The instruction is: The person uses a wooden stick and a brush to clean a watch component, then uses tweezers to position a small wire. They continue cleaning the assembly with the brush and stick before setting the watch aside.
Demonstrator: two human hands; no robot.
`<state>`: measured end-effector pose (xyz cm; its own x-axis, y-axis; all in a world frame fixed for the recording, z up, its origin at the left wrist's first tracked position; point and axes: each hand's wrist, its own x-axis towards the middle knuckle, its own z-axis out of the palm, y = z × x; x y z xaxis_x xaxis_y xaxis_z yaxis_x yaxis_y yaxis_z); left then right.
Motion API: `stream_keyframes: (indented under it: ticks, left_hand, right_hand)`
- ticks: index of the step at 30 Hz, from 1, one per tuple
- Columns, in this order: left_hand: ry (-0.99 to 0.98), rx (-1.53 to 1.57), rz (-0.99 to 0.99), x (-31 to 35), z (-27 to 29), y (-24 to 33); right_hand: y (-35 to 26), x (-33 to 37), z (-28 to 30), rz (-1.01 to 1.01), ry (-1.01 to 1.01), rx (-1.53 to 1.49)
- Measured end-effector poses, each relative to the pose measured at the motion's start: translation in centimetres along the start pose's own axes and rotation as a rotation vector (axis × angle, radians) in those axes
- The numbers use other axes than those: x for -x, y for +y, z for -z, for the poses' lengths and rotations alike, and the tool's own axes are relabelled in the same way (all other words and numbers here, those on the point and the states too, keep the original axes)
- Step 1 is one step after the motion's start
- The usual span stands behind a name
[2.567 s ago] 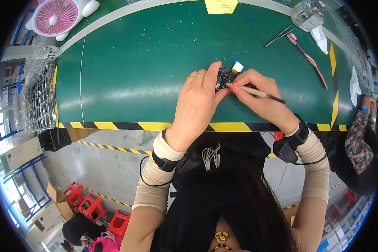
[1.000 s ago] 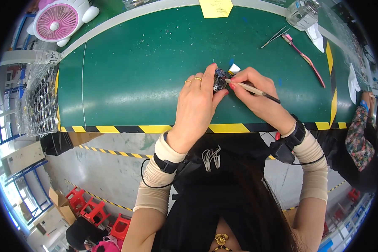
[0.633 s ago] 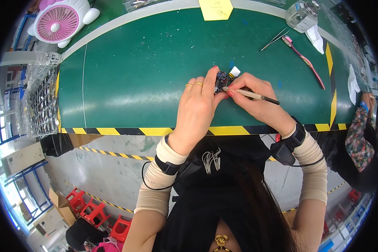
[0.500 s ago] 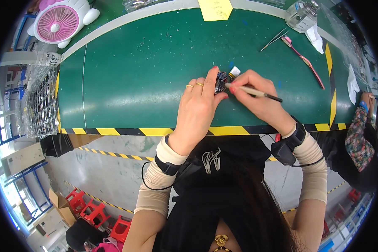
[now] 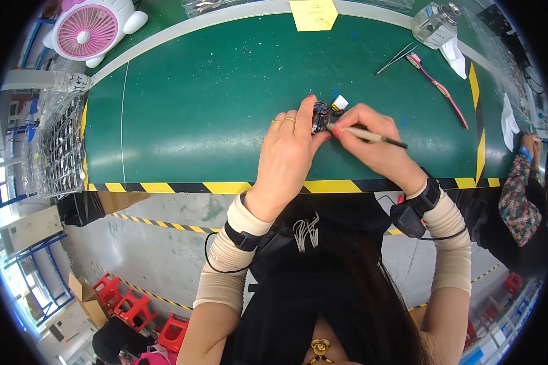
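Device (image 5: 320,117): small, dark, with wiring on its exposed face; located near the middle of the table (image 5: 195,128), between the two hands. Whether it rests on the table or is raised slightly cannot be told.

Left hand (image 5: 288,149): back facing up. The index finger lies along the far left side of the device and the thumb along its near side; the two digits pinch it between them. Two rings are worn on the other fingers.

Right hand (image 5: 374,139): thumb and fingers pressed together, pinching a slim tool (image 5: 370,135) near its tip. The tool has a pale shaft and a dark rear end, which points right. Its tip is at the near right edge of the device; contact cannot be confirmed.

White block (image 5: 340,102): just beyond the device, to its right, with a yellow band at its lower end.

Right side of the table: tweezers (image 5: 396,59), with a pink toothbrush (image 5: 439,90) just beside them. Beyond these stands a clear jar (image 5: 435,26), near a white tissue (image 5: 454,59).

Far edge: yellow note (image 5: 314,14).
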<state>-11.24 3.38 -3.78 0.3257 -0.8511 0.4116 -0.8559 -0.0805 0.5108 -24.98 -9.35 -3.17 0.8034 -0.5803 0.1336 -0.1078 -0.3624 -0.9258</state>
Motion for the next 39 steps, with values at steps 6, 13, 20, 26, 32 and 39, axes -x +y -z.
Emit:
stream_keyframes:
  ticks: [6,13,20,26,32,39]
  left_hand:
    - [0.056,0.005,-0.022,0.1,-0.1,-0.1]
    - [0.056,-0.044,0.003,-0.1,-0.1,-0.1]
    - [-0.108,-0.202,0.087,-1.9,2.8,0.4]
    - [-0.218,-0.216,-0.19,-4.3,3.3,-2.1]
    - [-0.337,0.058,-0.064,-5.5,3.4,-3.9]
    - [0.055,-0.124,-0.218,-8.9,5.9,-5.4]
  right_hand:
    - [-0.4,0.1,0.1,0.029,-0.06,0.075]
    - [-0.5,0.0,0.5,-0.005,0.107,-0.022]
    - [-0.4,0.3,6.5,0.351,0.127,0.754]
    - [0.3,0.3,6.7,0.307,0.181,0.871]
    - [-1.3,3.0,4.5,0.302,0.317,0.578]
    - [-0.7,6.2,2.3,0.227,0.396,0.399]
